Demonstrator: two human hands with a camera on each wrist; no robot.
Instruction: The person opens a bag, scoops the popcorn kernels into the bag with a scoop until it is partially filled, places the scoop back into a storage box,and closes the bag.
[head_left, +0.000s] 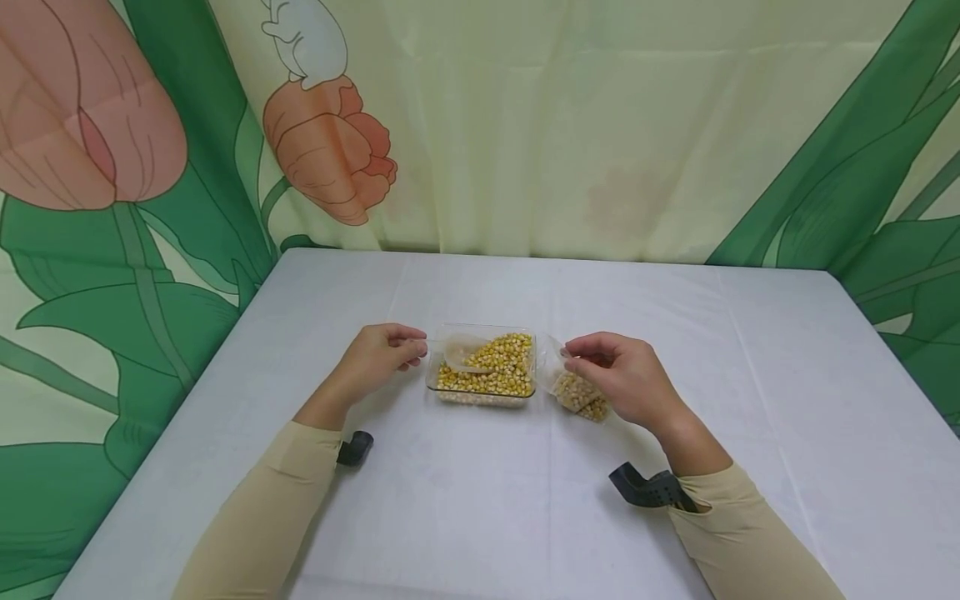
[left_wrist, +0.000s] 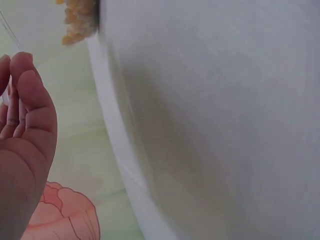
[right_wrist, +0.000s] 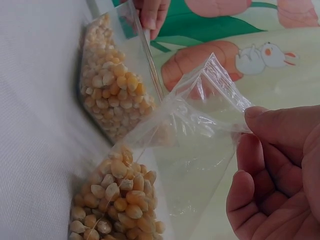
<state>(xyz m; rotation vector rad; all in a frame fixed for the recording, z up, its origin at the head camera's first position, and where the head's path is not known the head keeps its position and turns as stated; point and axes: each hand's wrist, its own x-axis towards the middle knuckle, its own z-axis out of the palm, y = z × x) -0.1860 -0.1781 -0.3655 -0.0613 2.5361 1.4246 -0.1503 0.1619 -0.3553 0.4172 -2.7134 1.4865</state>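
Pinching the mouth of the clear plastic bag (head_left: pixel 576 389), the right hand (head_left: pixel 626 377) is holding it open just right of the tray of corn kernels (head_left: pixel 483 367) on the tabletop (head_left: pixel 480 500). Opposite, the left hand (head_left: pixel 378 354) is gripping the scoop (head_left: pixel 463 354), its bowl lying in the kernels. The bag is sagging, part-filled with yellow kernels.

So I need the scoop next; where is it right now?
In the head view, the scoop lies in the left end of the clear tray of corn kernels, its handle held by the left hand.
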